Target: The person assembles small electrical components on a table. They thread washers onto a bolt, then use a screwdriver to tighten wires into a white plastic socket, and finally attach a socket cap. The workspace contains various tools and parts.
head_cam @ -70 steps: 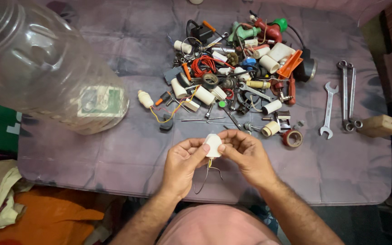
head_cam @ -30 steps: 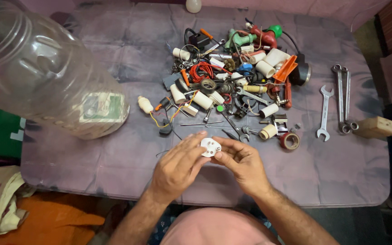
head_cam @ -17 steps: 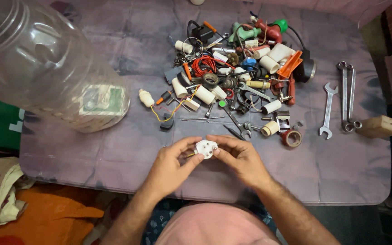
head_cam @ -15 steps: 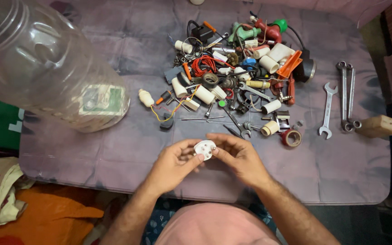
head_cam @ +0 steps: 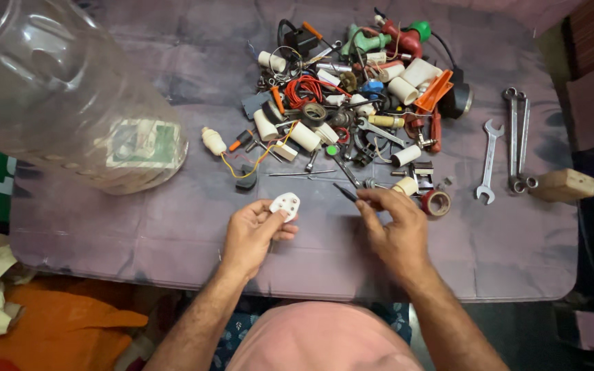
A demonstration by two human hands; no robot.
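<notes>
My left hand [head_cam: 252, 233] holds a small white electrical plug [head_cam: 284, 205] between thumb and fingers, just above the near part of the table [head_cam: 132, 227]. To its right, my right hand [head_cam: 394, 223] pinches a thin dark tool [head_cam: 346, 192], its fingertips at the near edge of the pile of parts [head_cam: 352, 103]. The two hands are apart, about a hand's width between them.
A big clear plastic bottle [head_cam: 56, 96] lies at the left. The pile holds wires, white cylinders and plugs. Spanners [head_cam: 513, 141], a roll of tape [head_cam: 436, 203] and a wooden block [head_cam: 564, 184] lie at the right. Orange cloth [head_cam: 56, 330] lies below left.
Both hands were together on the white plug. My right hand has let go, moved right to the pile and taken hold of a thin dark tool. The left hand keeps the plug.
</notes>
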